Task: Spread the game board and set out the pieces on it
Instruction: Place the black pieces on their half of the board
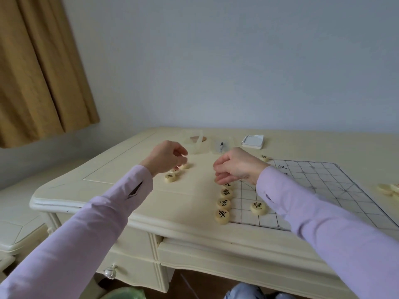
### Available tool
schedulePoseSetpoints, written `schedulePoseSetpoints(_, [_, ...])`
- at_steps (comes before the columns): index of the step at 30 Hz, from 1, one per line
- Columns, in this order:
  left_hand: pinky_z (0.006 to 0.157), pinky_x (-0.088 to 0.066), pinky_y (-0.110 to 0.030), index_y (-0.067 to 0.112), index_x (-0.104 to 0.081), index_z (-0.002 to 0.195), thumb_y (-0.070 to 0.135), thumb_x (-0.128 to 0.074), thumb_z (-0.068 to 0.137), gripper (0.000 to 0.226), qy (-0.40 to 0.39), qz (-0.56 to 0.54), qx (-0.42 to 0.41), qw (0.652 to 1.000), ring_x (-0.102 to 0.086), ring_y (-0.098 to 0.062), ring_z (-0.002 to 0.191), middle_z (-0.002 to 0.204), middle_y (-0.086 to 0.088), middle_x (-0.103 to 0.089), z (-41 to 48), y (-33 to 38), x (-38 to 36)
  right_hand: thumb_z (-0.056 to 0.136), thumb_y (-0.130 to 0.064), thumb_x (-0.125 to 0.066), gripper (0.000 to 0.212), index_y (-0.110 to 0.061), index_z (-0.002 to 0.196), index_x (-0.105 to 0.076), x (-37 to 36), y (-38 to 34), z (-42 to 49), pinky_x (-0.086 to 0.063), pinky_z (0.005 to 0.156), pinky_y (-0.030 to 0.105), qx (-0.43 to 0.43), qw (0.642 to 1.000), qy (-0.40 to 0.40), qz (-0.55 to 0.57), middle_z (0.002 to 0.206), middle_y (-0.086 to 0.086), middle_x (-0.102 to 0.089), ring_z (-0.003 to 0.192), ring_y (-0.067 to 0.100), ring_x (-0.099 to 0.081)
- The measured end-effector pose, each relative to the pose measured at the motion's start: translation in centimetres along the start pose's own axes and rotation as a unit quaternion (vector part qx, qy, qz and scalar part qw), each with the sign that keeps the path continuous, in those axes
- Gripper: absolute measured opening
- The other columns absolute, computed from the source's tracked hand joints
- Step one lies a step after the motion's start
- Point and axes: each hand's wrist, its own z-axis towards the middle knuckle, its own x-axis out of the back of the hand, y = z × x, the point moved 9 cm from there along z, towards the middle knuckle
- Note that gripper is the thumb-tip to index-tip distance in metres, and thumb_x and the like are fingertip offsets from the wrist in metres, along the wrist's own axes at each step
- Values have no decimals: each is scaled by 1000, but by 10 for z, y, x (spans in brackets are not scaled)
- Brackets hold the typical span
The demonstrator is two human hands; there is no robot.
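**Game board (323,186), one.** A thin pale sheet ruled with a dark grid. It lies flat on the right half of the tabletop (121,169), its near edge close to the tabletop's near edge. Some dark characters are printed toward its far side.

**Pieces, cream discs with black characters.**
- Column of pieces (224,203) along the board's left edge: three in plain sight and a fourth half hidden under the right hand.
- Lone piece (258,207): one, on the grid just right of the column, near the board's near edge.
- Corner piece (263,157): one, on the tabletop beside the board's far left corner.
- Loose pieces (170,176): three, clustered on the bare tabletop well left of the board.
- Further discs (386,188) toward the tabletop's right edge: at least two, cut off by the frame.

**Hands, two, in lilac sleeves (97,223).**
- Left hand (166,157): above the loose pieces with fingers curled downward. The fingertips are blurred, so I cannot tell whether they grip a disc.
- Right hand (235,167): at the far end of the column, fingers curled in. I cannot tell whether it holds anything, and it covers that end of the column.

**Other things, toward the tabletop's far edge.**
- Clear plastic box (196,143): one.
- Pen (221,147): one, lying in a clear tray just right of the box.
- Spiral notepad (253,141): one.

**Around.**
- Mustard curtain (43,72): at the left of the room.
- Glass drawer knob (110,271): one, below the tabletop.
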Motion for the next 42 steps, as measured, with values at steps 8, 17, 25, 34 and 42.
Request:
schedulePoseSetpoints(8, [62,-48,-24,7,-64,108,7,-60,85,23,17,40,103,994,-61,-13,60,78,-3,-63,29,-61,17,88,-8,-59,51,-11,137,-46,-34,-58,82,-43,94,26,89,939,9,-331,131,6,-55,111,22,-56])
schedulePoseSetpoints(17, [58,-40,-22,24,-48,127,44,-79,69,69,-156,132,129,970,-58,-8,63,93,2,-66,29,-94,-25,91,-14,-57,65,-20,149,-27,-78,-40,135,-34,106,33,63,851,-116,-508,153,0,-30,136,22,-37])
schedulePoseSetpoints(25, [79,-44,-26,19,-47,133,18,-72,80,59,-191,98,105,971,-60,-14,73,110,3,-59,28,-93,-23,91,-7,-51,55,-25,142,-40,-90,-36,154,-42,90,30,92,822,-110,-551,144,4,-38,125,25,-47])
schedulePoseSetpoints(34, [79,-44,-28,22,-53,118,45,-70,76,51,-147,67,126,979,-61,-10,69,82,3,-68,36,-102,-25,82,-2,-57,37,-11,117,-63,-77,-35,160,-50,78,26,81,864,-49,-495,118,6,-62,99,25,-63])
schedulePoseSetpoints(42, [56,-38,-21,17,-51,125,18,-68,79,49,-150,84,119,978,-58,-12,62,96,2,-60,37,-95,-30,80,-4,-60,39,-12,118,-62,-75,-34,149,-50,70,25,68,873,-64,-479,101,1,-56,83,21,-60])
